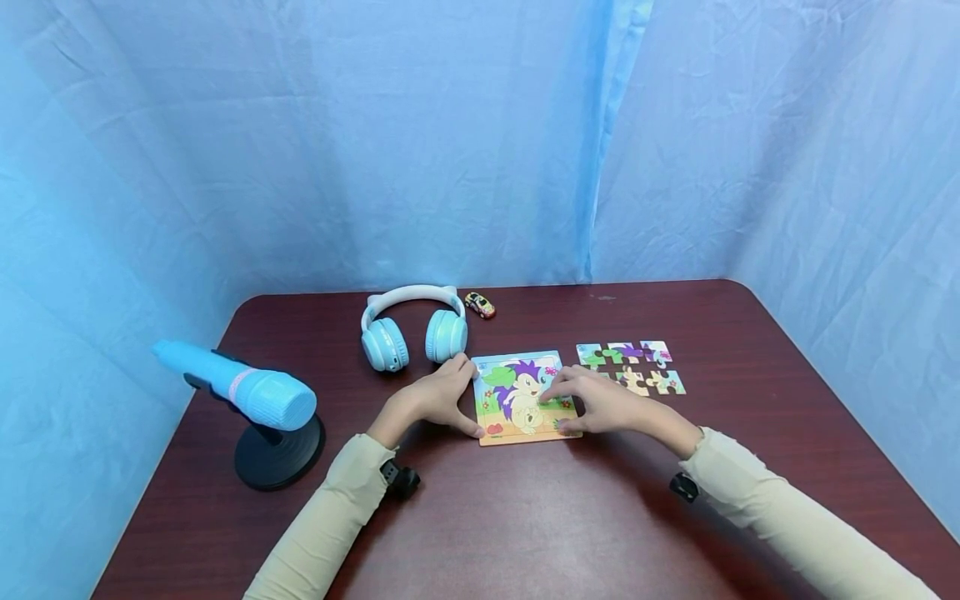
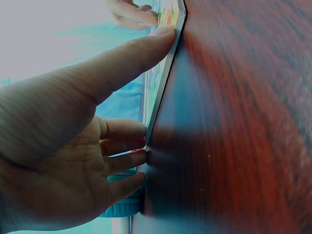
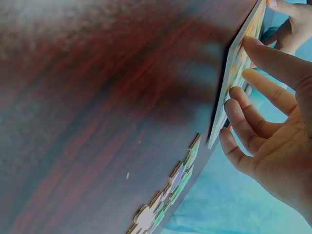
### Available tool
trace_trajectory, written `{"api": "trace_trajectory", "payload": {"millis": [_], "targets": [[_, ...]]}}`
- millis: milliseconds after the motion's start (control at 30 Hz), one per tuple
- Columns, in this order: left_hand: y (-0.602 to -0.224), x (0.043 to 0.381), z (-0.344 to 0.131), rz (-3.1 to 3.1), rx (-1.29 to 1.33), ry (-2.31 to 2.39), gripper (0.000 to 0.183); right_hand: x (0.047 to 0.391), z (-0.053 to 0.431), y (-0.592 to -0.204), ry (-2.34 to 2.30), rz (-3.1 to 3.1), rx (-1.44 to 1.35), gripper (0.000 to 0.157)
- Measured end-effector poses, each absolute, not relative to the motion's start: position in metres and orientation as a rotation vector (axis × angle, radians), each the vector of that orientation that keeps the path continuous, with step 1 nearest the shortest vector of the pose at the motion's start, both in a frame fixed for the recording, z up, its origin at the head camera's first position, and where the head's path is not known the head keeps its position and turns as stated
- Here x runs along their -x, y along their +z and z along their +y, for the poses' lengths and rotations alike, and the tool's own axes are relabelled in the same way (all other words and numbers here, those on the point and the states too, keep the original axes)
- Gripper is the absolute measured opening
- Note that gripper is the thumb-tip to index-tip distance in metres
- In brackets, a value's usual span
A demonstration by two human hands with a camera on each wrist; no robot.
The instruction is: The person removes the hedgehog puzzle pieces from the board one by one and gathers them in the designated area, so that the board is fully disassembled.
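A flat picture puzzle board with a purple-haired cartoon animal lies in the middle of the table. My left hand is at its left side, thumb at the near left corner and fingertips along the edge. In the left wrist view the fingers of the left hand are nearly straight. Over the right part of the board is my right hand, its fingertips touching the surface. The right wrist view shows the right hand with spread, slightly bent fingers and nothing visibly pinched. Loose puzzle pieces lie in two rows beyond it.
Light blue headphones lie behind the board's left side, with a small toy car beside them. On the left a blue microphone rests in a black stand. Blue curtains surround the dark wooden table.
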State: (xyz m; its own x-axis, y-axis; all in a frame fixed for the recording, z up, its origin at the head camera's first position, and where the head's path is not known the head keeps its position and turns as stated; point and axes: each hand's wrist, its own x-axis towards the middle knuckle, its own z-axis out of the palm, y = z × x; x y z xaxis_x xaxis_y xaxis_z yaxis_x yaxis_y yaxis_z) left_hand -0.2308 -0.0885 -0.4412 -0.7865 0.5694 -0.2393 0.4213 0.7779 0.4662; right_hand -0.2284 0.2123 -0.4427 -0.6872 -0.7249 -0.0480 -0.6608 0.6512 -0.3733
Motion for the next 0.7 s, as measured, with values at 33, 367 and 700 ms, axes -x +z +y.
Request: {"api": "trace_trajectory", "payload": {"millis": [33, 367, 700], "targets": [[-0.4412, 0.2308, -0.0887, 2.600, -0.755, 0.560, 0.083, 0.2291, 0.2116, -0.4424, -0.491, 2.666, 1.137, 0.039], [-0.4405, 0.2309, -0.0892, 2.590, -0.758, 0.582, 0.085, 0.2352, 0.2092, -0.4401, -0.511, 2.572, 1.126, 0.036], [-0.4419, 0.2318, -0.0890, 2.589, -0.751, 0.574, 0.085, 0.2379, 0.2054, -0.4363, -0.488, 2.550, 1.115, 0.037]]}}
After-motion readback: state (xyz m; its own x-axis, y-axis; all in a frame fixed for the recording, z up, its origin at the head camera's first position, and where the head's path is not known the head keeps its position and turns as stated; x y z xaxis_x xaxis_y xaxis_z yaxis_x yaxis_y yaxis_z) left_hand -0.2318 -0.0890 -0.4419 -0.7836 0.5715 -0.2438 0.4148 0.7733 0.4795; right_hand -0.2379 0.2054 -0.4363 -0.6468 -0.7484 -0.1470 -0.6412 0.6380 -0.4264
